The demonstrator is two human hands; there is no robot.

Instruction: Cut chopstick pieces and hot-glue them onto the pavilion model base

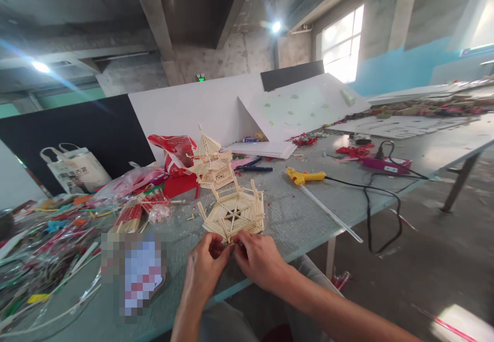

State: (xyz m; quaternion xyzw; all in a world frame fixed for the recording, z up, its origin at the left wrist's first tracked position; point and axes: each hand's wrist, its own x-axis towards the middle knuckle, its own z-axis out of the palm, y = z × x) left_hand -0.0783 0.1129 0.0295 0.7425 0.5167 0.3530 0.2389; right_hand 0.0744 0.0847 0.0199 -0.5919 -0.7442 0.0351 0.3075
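A hexagonal frame of pale wooden sticks (234, 211) lies on the grey table (301, 218) right in front of me. My left hand (204, 269) and my right hand (259, 257) meet at its near edge, fingers pinched together on the sticks there. Behind it stands a small stick pavilion with a peaked roof (210, 163). A yellow glue gun (305, 177) lies to the right with a long clear glue stick (331, 213) beside it.
Bundles of sticks in red wrappers (135, 211) and plastic packaging clutter the left. A red bag (174, 149), white boards (304, 106), a cloth bag (75, 169) and a power strip (386, 165) with black cables (368, 198) surround the work spot. The table's edge runs on the right.
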